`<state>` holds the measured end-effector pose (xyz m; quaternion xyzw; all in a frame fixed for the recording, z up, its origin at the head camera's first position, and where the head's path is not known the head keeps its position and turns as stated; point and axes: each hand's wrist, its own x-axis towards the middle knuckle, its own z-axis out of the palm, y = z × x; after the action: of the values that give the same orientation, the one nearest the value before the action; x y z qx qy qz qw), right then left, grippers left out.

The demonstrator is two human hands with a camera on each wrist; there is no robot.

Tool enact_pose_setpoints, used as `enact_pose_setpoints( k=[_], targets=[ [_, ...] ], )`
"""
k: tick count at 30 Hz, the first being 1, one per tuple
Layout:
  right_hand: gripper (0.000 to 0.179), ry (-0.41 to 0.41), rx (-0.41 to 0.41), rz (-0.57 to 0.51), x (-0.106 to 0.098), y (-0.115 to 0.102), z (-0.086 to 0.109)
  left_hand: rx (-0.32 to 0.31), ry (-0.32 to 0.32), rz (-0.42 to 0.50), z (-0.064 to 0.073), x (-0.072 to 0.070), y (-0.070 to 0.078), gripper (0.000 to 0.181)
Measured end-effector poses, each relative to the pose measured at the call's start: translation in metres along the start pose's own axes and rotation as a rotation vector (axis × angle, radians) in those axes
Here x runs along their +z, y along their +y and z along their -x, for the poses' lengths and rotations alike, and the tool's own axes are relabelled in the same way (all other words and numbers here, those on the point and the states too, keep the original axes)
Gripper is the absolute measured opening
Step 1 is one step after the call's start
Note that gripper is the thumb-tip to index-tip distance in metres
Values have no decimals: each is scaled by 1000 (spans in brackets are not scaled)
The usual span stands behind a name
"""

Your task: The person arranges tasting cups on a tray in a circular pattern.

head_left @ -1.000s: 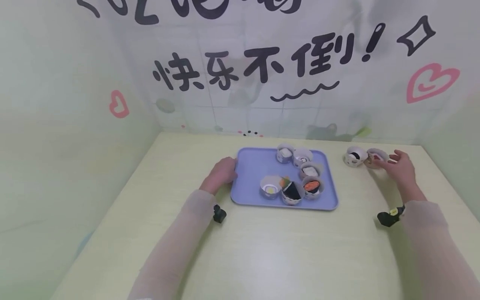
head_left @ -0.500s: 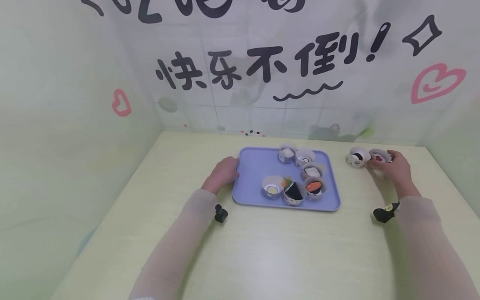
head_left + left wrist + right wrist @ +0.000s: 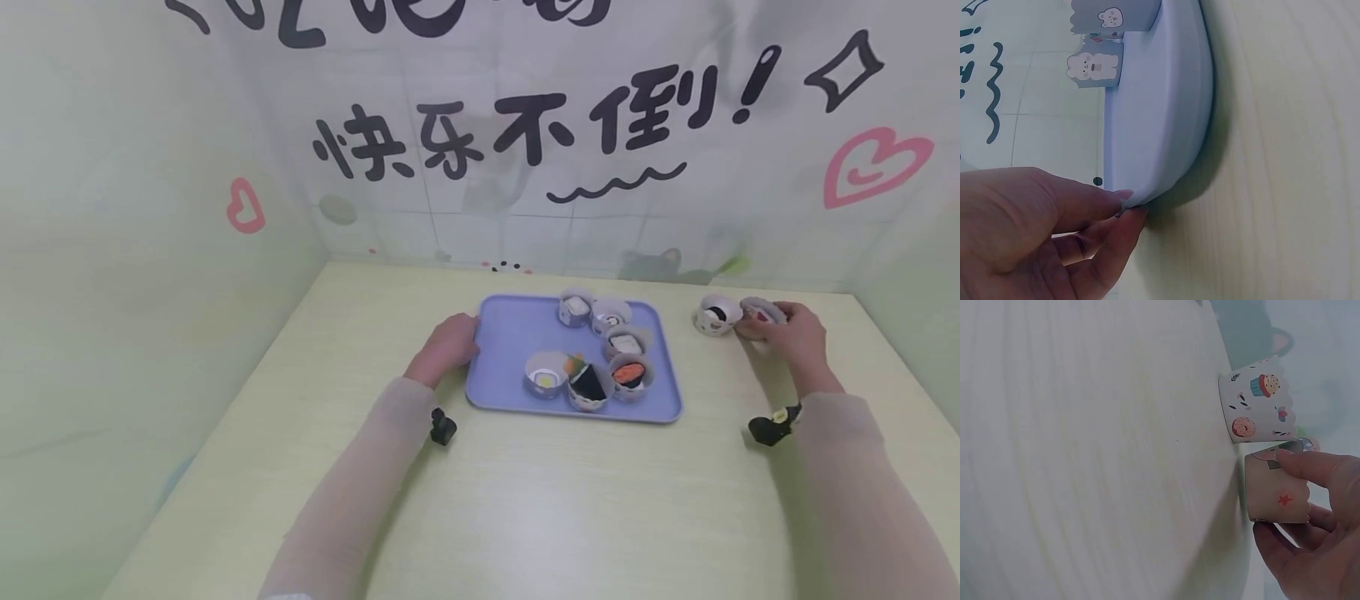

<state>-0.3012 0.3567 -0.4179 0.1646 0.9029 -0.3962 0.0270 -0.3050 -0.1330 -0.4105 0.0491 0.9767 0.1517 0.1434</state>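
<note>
My left hand [image 3: 452,340] pinches the left rim of a lavender tray [image 3: 510,333], thumb above and fingers beneath in the left wrist view. Far to the right, my right hand [image 3: 798,337] holds a beige paper cupcake cup [image 3: 1275,490] with a red star print, thumb on one side and fingers on the other. Something reddish shows inside it in the head view. Right beside it stands a white paper cup [image 3: 1257,403] printed with a cupcake and a donut, a dark-topped piece inside.
Several paper cups stand on the tray, among them one with a black triangular rice ball [image 3: 587,383], one with orange-topped sushi [image 3: 627,375] and one with a yellow-centred piece [image 3: 545,377]. A printed wall [image 3: 510,233] borders the table [image 3: 540,500] behind.
My right hand's fingers have closed round the beige cup, which now tilts slightly. The left hand stays at the tray's rim; the view has shifted a little.
</note>
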Motion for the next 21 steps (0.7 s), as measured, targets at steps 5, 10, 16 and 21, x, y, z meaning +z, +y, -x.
enact_pose_setpoints(
  k=[5,10,16,21],
  targets=[
    [91,21,-3,-13,-1,1,2,-5,-7,-18,0,-1,1,55],
    [88,48,8,-33,-2,-2,7,-10,-17,-12,1,-2,2,56],
    [81,77,3,-2,-5,-10,15,1,-22,6,1,-1,3,55],
    [77,99,-33,32,-8,-18,20,7,-26,33,0,-1,2,53]
  ],
)
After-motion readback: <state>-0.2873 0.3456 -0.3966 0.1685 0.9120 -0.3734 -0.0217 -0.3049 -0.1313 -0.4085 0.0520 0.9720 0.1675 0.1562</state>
